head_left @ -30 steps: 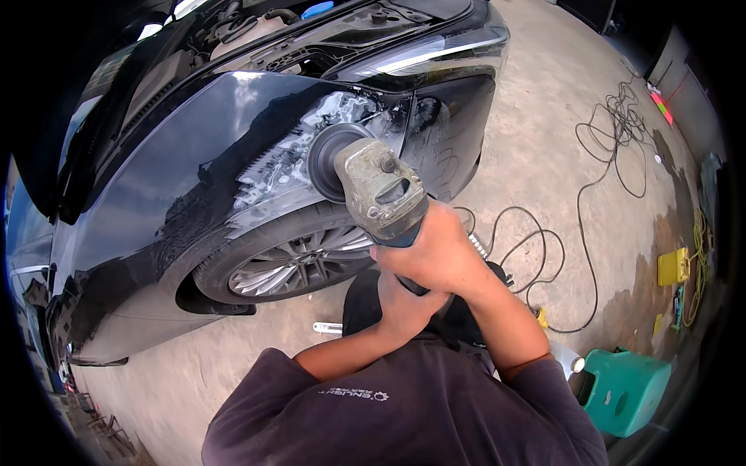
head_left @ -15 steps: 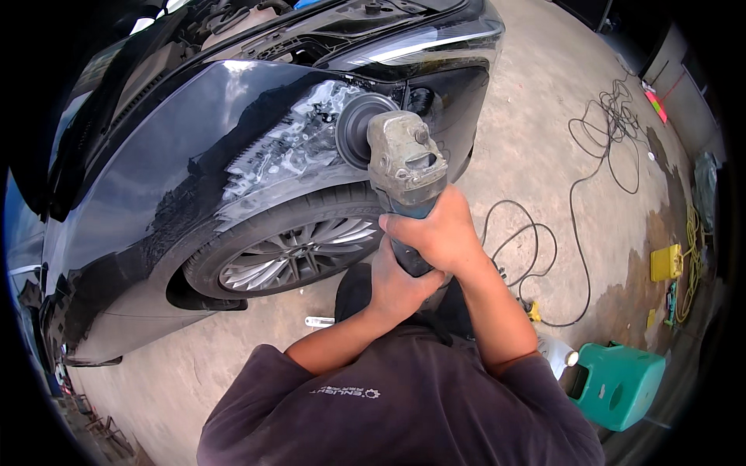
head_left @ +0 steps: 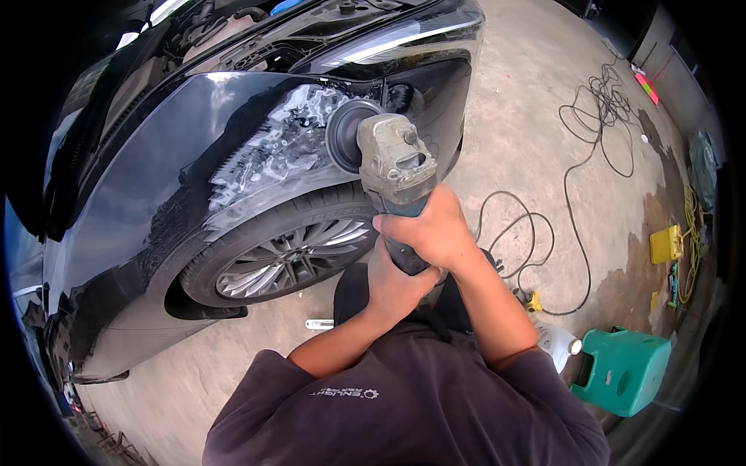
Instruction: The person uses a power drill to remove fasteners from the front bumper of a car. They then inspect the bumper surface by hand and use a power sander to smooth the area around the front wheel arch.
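Observation:
Both my hands grip a dusty grey angle grinder [head_left: 395,159]. My right hand [head_left: 432,229] wraps its blue body just behind the head, and my left hand [head_left: 395,286] holds the rear of the handle below it. The grinder's round disc [head_left: 344,133] presses against the black car fender [head_left: 179,147], at the right edge of a patch sanded down to bare shiny metal [head_left: 284,151] above the front wheel [head_left: 291,250].
A black power cord [head_left: 571,194] loops over the concrete floor to the right. A green plastic stool [head_left: 622,371] stands at lower right, with a yellow box [head_left: 666,244] beyond it. A small white tool [head_left: 318,324] lies on the floor near the wheel. The car's hood is raised.
The grinder has travelled right along the fender, from the left part of the sanded patch to its right edge near the headlight. Both hands kept their grip.

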Demonstrator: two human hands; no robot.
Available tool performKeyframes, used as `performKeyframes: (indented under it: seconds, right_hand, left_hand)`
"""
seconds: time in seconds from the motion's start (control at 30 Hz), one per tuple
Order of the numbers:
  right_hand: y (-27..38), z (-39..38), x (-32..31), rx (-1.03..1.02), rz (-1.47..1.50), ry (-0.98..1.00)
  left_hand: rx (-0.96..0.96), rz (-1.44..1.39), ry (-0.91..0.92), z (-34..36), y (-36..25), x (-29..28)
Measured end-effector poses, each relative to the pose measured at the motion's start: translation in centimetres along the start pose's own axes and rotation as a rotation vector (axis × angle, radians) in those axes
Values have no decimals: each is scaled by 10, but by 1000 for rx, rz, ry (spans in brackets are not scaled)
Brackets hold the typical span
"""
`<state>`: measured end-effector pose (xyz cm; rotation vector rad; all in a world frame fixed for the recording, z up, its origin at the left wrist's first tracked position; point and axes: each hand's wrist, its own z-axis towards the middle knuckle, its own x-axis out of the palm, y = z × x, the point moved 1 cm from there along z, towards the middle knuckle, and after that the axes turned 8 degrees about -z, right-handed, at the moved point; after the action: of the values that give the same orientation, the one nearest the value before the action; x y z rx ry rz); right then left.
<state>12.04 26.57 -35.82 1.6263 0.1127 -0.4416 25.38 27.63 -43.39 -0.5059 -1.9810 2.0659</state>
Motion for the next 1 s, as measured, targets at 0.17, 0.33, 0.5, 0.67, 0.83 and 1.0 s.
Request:
performKeyframes:
  seconds: [0.17,0.33,0.5,0.67,0.83,1.0]
  right_hand:
    - [-9,-15,13,-197,-129,-71]
    - [-12,-2,-3,-25,28,-107]
    - [-26,-2,0,-33,-36,-114]
    - [-47,-19,18,-112,-12,-117]
    - [-37,14,-4,-46,122,-177]
    - [-70,-1,26,-75,44,-189]
  left_hand:
    - [84,-42,18,-19,24,7]
    - [-9,-35,69,6,4,9]
    - [10,-70,60,4,6,15]
    - [28,-11,42,-19,41,13]
    - [-23,4,69,32,17,13]
    - [50,27,89,17,44,1]
